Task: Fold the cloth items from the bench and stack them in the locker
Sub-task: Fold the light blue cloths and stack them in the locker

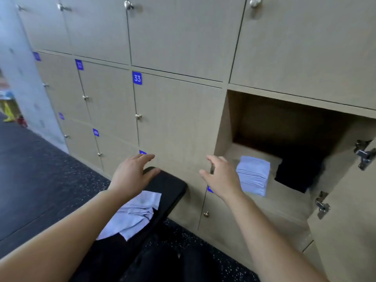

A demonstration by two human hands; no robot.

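Wood-grain locker doors fill the wall, one marked with a 33 label (pixel 137 78). To its right a locker (pixel 228 127) stands open, and 2 items are seen side by side on its floor: a folded pale blue cloth (pixel 253 175) and a folded black cloth (pixel 295 174). A crumpled pale blue cloth (pixel 134 214) lies on the black bench (pixel 168 186). Both hands are held out with fingers spread and nothing gripped, the left hand (pixel 132 176) above the bench's far end, the right hand (pixel 221 178) before the locker's opening.
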